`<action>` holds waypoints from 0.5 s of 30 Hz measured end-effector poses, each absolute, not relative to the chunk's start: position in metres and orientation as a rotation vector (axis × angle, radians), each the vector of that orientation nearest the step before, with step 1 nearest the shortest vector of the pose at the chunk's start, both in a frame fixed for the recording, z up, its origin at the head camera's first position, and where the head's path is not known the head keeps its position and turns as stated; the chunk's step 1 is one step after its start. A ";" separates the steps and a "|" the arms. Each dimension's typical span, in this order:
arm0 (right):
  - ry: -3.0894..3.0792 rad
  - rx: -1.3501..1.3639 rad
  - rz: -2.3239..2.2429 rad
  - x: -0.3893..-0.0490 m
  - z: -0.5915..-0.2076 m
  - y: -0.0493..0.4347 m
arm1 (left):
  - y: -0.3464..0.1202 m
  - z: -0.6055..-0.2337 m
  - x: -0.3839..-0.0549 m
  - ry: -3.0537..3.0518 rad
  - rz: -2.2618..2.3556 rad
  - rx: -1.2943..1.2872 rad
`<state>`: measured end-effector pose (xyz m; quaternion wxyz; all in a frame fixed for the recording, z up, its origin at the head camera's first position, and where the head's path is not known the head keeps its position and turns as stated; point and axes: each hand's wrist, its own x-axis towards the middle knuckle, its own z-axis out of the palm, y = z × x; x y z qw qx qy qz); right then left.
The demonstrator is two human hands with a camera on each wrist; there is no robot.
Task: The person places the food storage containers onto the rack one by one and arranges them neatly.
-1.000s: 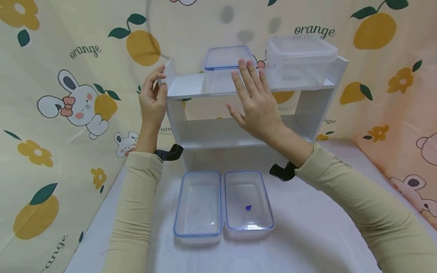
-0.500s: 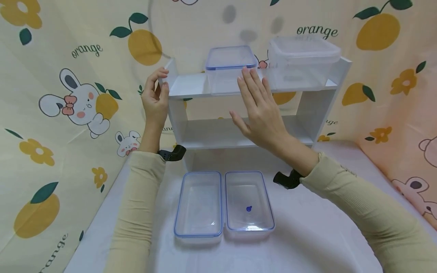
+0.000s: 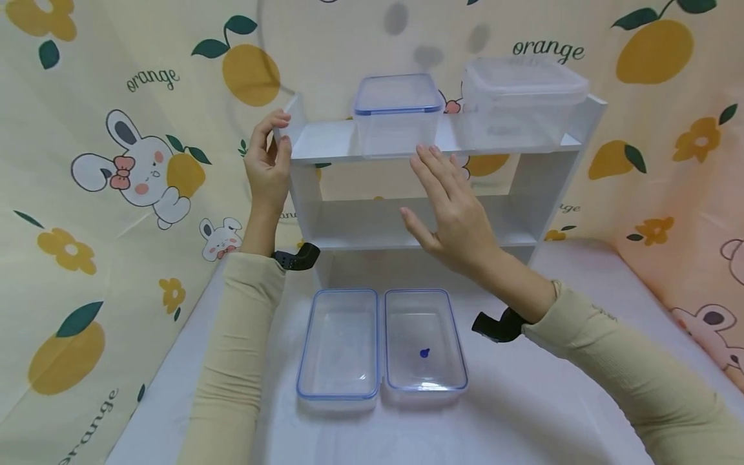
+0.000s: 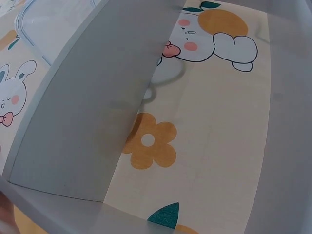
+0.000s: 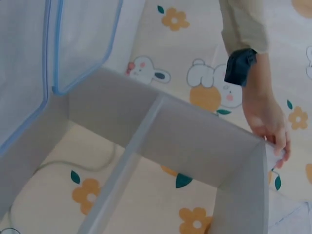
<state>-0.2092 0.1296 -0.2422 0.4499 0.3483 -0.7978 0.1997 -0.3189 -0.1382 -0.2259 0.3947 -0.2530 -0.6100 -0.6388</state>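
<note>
At the upper left end of a white shelf unit (image 3: 372, 221), my left hand (image 3: 268, 152) grips the side panel's edge, thumb in front. The right wrist view also catches this left hand (image 5: 268, 119) with its fingers bent over the panel. My right hand (image 3: 456, 219) is raised before the shelf, fingers straight and together, holding nothing. Its fingertips overlap the top board's front edge in the head view. On that board stand a clear box with a blue-edged lid (image 3: 398, 95) and a larger clear lidded box (image 3: 523, 110).
Two clear rectangular containers with blue rims, a left one (image 3: 339, 345) and a right one (image 3: 427, 329), stand side by side on the white tabletop (image 3: 523, 400). A small blue mark (image 3: 425, 353) shows in the right one. A printed cloth (image 3: 192, 271) hangs behind.
My right hand has moved down and slightly right, away from the blue-edged box that it overlapped before. My left hand stays at the shelf's side panel.
</note>
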 end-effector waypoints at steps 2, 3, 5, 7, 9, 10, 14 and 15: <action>-1.984 0.865 0.503 -0.206 -0.246 0.131 | -0.137 -0.226 -0.320 -1.540 -1.626 -0.645; -1.990 0.869 0.507 -0.205 -0.248 0.132 | -0.136 -0.226 -0.320 -1.538 -1.629 -0.646; -2.000 0.871 0.522 -0.202 -0.253 0.134 | -0.136 -0.226 -0.321 -1.536 -1.632 -0.650; -2.007 0.875 0.533 -0.200 -0.258 0.136 | -0.135 -0.225 -0.321 -1.535 -1.654 -0.643; -2.019 0.878 0.546 -0.197 -0.262 0.137 | -0.135 -0.224 -0.320 -1.542 -1.668 -0.625; -2.027 0.879 0.551 -0.195 -0.264 0.138 | -0.134 -0.223 -0.317 -1.546 -1.681 -0.611; -2.064 0.874 0.581 -0.187 -0.273 0.141 | -0.132 -0.218 -0.306 -1.549 -1.708 -0.592; -2.075 0.871 0.589 -0.185 -0.275 0.141 | -0.131 -0.216 -0.303 -1.550 -1.719 -0.588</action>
